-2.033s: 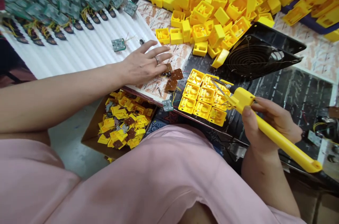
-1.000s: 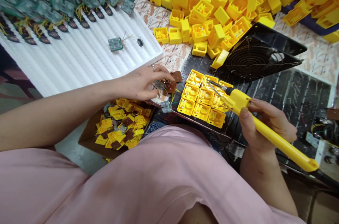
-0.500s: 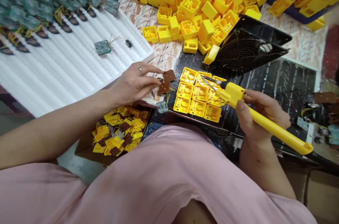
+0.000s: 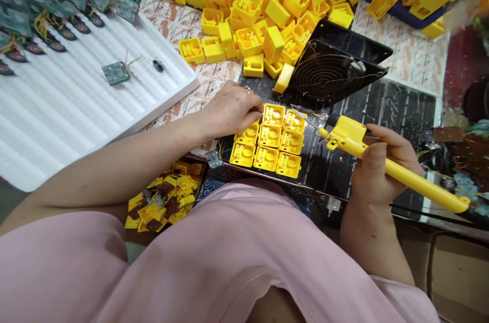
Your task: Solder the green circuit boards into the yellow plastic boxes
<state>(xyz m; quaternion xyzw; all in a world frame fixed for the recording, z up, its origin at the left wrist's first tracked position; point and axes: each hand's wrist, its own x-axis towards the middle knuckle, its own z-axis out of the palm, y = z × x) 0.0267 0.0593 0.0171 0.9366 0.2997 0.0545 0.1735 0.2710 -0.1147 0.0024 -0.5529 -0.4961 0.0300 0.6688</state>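
My left hand (image 4: pixel 233 109) is at the upper left of a block of open yellow plastic cases (image 4: pixel 270 135), its fingers pinched together and pointing down. Whatever lies between those fingertips is hidden. A small green circuit board (image 4: pixel 214 159) with thin wires hangs at the table edge below that wrist. In my right hand (image 4: pixel 384 170) is a yellow pistol-shaped soldering iron (image 4: pixel 408 176), gripped by its handle with the thumb on top. Its thin metal tip points left, over the upper right case of the block.
A heap of yellow cases (image 4: pixel 248 7) lies behind, beside a black fan (image 4: pixel 324 78). Left, a ridged white foam sheet (image 4: pixel 87 109) carries many circuit boards with speakers. Below my left forearm is a box of yellow and brown parts (image 4: pixel 164 200). More boards (image 4: pixel 446 134) lie right.
My left hand has moved right to the upper left cases; the brown boards seen by its fingers are out of sight. The soldering iron has shifted slightly right relative to the cases. The view has shifted too.
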